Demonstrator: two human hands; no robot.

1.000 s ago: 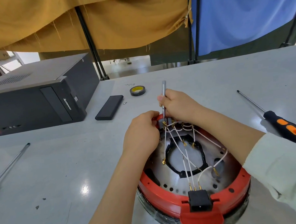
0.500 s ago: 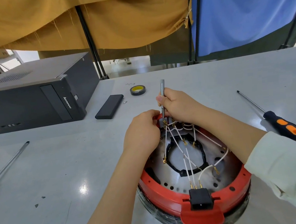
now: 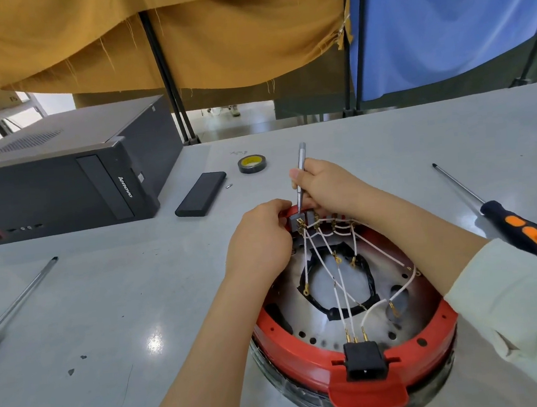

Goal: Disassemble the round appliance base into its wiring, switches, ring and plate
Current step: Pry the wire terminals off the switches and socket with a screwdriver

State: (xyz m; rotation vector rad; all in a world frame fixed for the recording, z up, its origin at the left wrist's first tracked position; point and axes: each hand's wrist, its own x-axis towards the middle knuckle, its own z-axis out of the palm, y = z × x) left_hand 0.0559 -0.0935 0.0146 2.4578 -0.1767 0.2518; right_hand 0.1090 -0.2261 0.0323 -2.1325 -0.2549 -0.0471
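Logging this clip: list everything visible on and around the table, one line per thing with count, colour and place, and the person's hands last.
appliance base: 1, red ring over metal plate, near table edge
white wires: several, gold terminals, strung across the base
power socket: 1, black, near rim of the ring
thin screwdriver: 1, silver, upright at the far rim
orange-black screwdriver: 1, lying right of the base
long screwdrivers: 1, metal shaft, left on table
computer case: 1, black, far left
flat black box: 1, beside the case
tape roll: 1, black and yellow, far centre
table: 1, grey
curtains: 2, mustard and blue, behind
left hand: grips the far rim
right hand: grips the thin screwdriver
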